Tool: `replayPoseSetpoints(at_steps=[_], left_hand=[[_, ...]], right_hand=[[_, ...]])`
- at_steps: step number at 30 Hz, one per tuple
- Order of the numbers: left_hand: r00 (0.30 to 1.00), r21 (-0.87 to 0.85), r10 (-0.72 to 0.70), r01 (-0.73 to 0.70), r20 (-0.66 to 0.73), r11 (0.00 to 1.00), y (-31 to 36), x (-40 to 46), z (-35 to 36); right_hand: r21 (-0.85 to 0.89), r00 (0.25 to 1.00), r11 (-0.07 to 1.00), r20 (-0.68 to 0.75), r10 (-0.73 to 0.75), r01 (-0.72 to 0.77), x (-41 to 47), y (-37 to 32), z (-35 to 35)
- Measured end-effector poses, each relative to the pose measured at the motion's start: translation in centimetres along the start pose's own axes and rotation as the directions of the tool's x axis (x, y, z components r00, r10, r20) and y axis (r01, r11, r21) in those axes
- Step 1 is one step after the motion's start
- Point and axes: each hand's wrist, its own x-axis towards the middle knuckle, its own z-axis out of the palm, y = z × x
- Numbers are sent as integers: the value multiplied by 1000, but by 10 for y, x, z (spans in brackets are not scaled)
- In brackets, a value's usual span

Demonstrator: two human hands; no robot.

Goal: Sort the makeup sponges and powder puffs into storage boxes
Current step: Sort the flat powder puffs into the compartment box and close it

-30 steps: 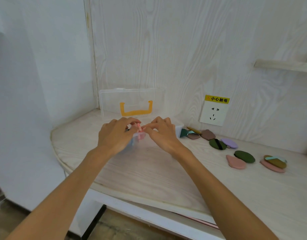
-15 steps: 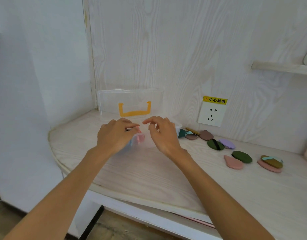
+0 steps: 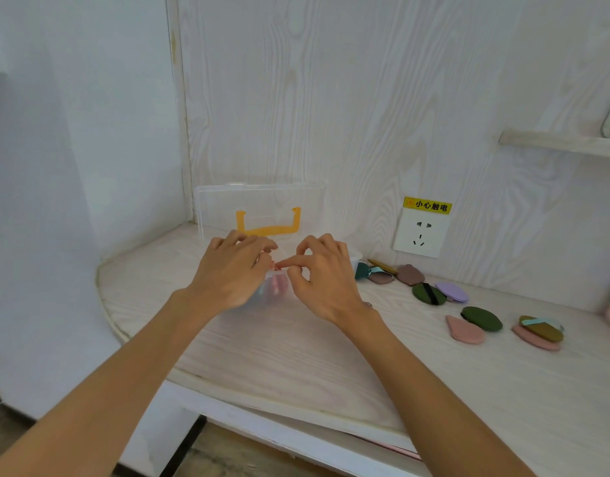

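A clear storage box stands at the back left of the table, its lid with an orange handle propped against the wall. Pink sponges show through the front wall of the box. My left hand hovers over the box with fingers curled; what its fingertips hold is hidden. My right hand is beside it, index finger stretched left to meet the left fingertips, nothing visible in it. Loose puffs lie to the right: brown, dark green, lilac and pink teardrop.
Further right lie another dark green puff and an olive puff stacked on a pink one. A wall socket sits behind them, and a narrow shelf juts out at the upper right. The table's curved edge runs near me.
My hands, pinched together on a pink piece over the box a second ago, drew apart; now the right index finger has come back to the left fingertips. The view shifted slightly.
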Motion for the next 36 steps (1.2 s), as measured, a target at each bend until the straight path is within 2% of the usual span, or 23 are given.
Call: replayPoseSetpoints(at_steps=[7,12,14,16,18,20,21,24,27,28,30,33,36], left_hand=[[996,-43,3,-7,-88,999,-4,-3,-1],[997,-41,3,-6,-73,999,-3,-4,1],[998,-55,-2,-2,-68,998,-3,-3,0],[998,-143,-23,14,-66,990,-2,-5,-2],[994,-296,-82,56,-76,954,-6,-6,-5],[986,-391,-145,100,-88,915,-14,-7,-4],[983,-401,-162,113,-89,909,-17,-7,-3],[982,-394,-165,118,-88,911,-17,-6,0],[984,-417,-149,97,-95,904,-7,0,-2],[987,-424,-138,88,-88,901,-3,2,-4],[993,-388,-86,51,-74,920,5,5,-7],[999,-172,52,-51,-1,984,13,8,-4],[994,-37,98,-97,42,995,13,10,1]], right_hand=[[-4,997,1000,-67,-23,23,1,-3,0],[-15,999,999,-37,-35,35,0,-1,2],[32,996,999,-84,-30,33,3,-2,-4],[114,974,993,-222,41,-16,7,4,-16],[209,913,971,-362,190,-119,15,18,-31],[215,862,943,-393,321,-253,20,43,-43],[156,871,933,-335,358,-324,19,57,-45],[-56,901,901,33,432,-430,7,94,-37],[-147,834,907,355,422,-396,-5,110,-29],[-161,803,906,422,422,-391,-7,111,-27],[-166,805,908,420,419,-385,-10,114,-24],[-212,898,936,283,335,-283,-15,117,-19],[-218,941,943,172,291,-252,-14,117,-15]])
